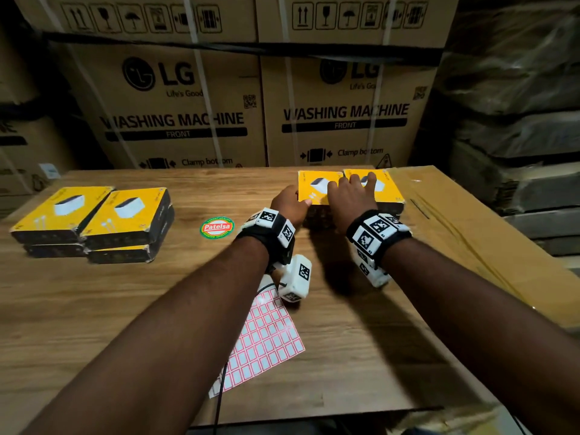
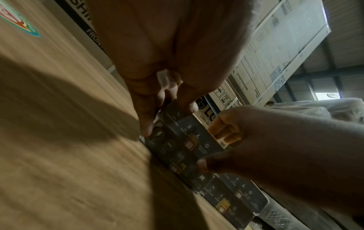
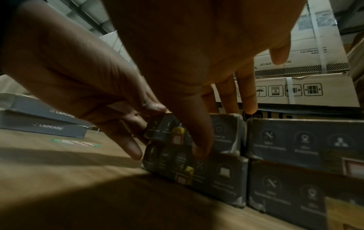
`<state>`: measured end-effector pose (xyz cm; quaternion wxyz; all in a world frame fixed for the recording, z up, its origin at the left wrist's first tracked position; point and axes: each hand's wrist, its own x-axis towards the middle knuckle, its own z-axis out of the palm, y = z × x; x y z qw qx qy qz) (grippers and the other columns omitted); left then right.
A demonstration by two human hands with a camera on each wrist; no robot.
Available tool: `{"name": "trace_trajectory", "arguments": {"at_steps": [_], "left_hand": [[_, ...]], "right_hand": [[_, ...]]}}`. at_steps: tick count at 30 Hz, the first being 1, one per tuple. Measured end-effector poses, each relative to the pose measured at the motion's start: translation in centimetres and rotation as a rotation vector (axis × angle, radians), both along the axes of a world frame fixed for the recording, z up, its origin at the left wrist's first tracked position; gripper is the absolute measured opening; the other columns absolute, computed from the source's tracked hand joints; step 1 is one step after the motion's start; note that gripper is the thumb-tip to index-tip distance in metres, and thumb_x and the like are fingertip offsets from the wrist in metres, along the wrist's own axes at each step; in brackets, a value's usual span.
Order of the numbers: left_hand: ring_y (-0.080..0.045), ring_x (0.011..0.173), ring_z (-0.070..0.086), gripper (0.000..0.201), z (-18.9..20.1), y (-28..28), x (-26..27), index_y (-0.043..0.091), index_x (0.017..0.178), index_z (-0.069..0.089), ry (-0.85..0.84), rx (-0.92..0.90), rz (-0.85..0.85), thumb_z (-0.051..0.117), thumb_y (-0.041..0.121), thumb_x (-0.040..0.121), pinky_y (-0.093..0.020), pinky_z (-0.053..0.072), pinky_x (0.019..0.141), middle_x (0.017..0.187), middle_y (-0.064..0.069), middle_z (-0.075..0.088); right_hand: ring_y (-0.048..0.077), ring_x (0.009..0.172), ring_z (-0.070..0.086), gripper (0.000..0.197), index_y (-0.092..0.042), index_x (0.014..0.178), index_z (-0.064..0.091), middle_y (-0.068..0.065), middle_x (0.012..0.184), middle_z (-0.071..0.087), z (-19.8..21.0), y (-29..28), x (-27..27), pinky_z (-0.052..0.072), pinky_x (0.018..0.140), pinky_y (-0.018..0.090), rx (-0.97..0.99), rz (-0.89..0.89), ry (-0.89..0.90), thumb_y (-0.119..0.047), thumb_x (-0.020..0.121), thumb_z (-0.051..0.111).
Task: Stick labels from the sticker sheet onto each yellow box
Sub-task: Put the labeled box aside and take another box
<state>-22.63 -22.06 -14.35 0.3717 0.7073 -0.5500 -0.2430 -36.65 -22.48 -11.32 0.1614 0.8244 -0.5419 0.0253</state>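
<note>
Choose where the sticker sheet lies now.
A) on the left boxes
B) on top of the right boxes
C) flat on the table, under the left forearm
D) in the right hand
C: the sticker sheet lies flat on the table, partly covered by the left forearm, while both hands are at the right boxes.

Dim warehouse light, hard arm shadows on table (image 1: 94, 309) (wrist views blurred, edges warped).
</note>
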Motion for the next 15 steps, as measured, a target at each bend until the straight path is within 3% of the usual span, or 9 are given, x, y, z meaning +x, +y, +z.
{"name": "trace_trajectory", "arguments": {"at_steps": [2, 4, 6, 8, 11, 15], "left_hand": [[-0.028, 0.09, 0.068, 0.025, 0.1, 0.2, -0.3, 0.021, 0.113, 0.063, 0.058, 0.002, 0.016, 0.059, 0.021, 0.089, -0.04, 0.058, 0.077, 0.108, -0.001, 0.069], [-0.024, 0.078, 0.069, 0.022, 0.3, 0.3, -0.5, 0.019, 0.113, 0.062, 0.079, -0.017, 0.03, 0.058, 0.018, 0.092, -0.031, 0.058, 0.061, 0.104, 0.001, 0.069], [-0.017, 0.075, 0.067, 0.022, 0.4, 0.2, -0.4, 0.016, 0.114, 0.063, 0.064, -0.033, 0.027, 0.057, 0.016, 0.093, -0.021, 0.048, 0.053, 0.103, 0.002, 0.07], [-0.018, 0.079, 0.069, 0.024, 0.3, 0.1, -0.5, 0.016, 0.117, 0.062, 0.128, -0.038, 0.028, 0.057, 0.014, 0.093, -0.026, 0.054, 0.059, 0.107, -0.001, 0.071], [-0.024, 0.084, 0.069, 0.026, 0.3, 0.0, -0.8, 0.015, 0.119, 0.061, 0.244, -0.035, 0.06, 0.057, 0.012, 0.093, -0.046, 0.061, 0.073, 0.11, -0.003, 0.068], [-0.025, 0.084, 0.066, 0.028, 0.3, -0.2, -0.9, 0.014, 0.122, 0.058, 0.279, -0.03, 0.079, 0.057, 0.012, 0.094, -0.052, 0.059, 0.075, 0.107, -0.001, 0.064]], "right_hand": [[0.035, 0.131, 0.038, 0.05, -0.012, 0.129, 0.043, 0.014, 0.132, 0.052, -0.1, -0.4, -0.1, 0.012, 0.112, 0.064, -0.001, 0.003, -0.015, -0.016, 0.083, 0.063], [0.036, 0.13, 0.04, 0.05, -0.012, 0.13, 0.042, 0.014, 0.132, 0.052, -0.1, -0.7, -0.2, 0.011, 0.111, 0.065, 0.014, 0.003, -0.026, -0.015, 0.084, 0.062], [0.037, 0.13, 0.041, 0.051, -0.013, 0.131, 0.04, 0.014, 0.132, 0.052, -0.1, -0.7, -0.2, 0.01, 0.111, 0.066, 0.033, 0.005, -0.04, -0.014, 0.085, 0.062], [0.037, 0.129, 0.043, 0.053, -0.014, 0.132, 0.038, 0.014, 0.132, 0.052, -0.2, -0.8, -0.4, 0.011, 0.11, 0.065, 0.047, 0.009, -0.053, -0.014, 0.085, 0.062], [0.035, 0.126, 0.046, 0.055, -0.015, 0.131, 0.037, 0.013, 0.129, 0.054, -0.2, -1.2, -0.5, 0.015, 0.109, 0.064, 0.056, 0.021, -0.063, -0.015, 0.083, 0.064], [0.032, 0.125, 0.047, 0.056, -0.013, 0.131, 0.038, 0.013, 0.126, 0.055, -0.4, -1.8, -0.6, 0.014, 0.112, 0.063, 0.059, 0.035, -0.067, -0.017, 0.083, 0.066]]}}
